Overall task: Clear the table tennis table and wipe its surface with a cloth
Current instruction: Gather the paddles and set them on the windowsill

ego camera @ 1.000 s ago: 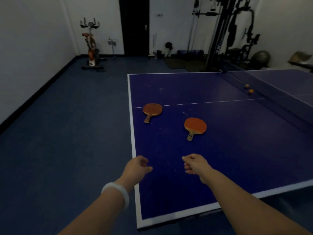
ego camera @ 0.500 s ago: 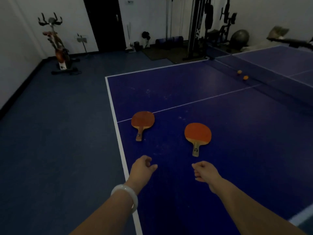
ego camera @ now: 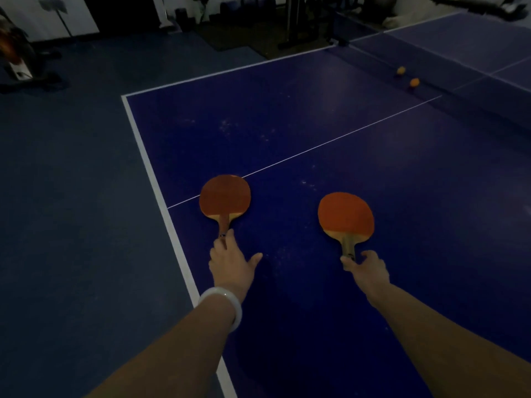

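Two red-faced paddles lie flat on the blue table tennis table [ego camera: 287, 124]. The left paddle [ego camera: 225, 196] sits on the white centre line near the table's left edge, and my left hand [ego camera: 231, 264] touches the end of its handle with straight fingers, thumb spread wide. The right paddle [ego camera: 345, 216] lies to its right. My right hand [ego camera: 367, 268] pinches the tip of that paddle's wooden handle with curled fingers. Two orange balls [ego camera: 400, 70] [ego camera: 414, 82] rest by the net [ego camera: 448, 94] at the far right. Pale dusty specks dot the surface.
Blue floor runs along the table's left side. An exercise bike [ego camera: 17, 56] stands at the far left and a weight machine [ego camera: 293, 21] behind the table's far corner. The table's second half [ego camera: 459, 38] lies beyond the net.
Both hands have moved forward across the table to the paddles' handles. The left now touches the left paddle and the right has closed on the right paddle's handle tip. The view has tilted downward.
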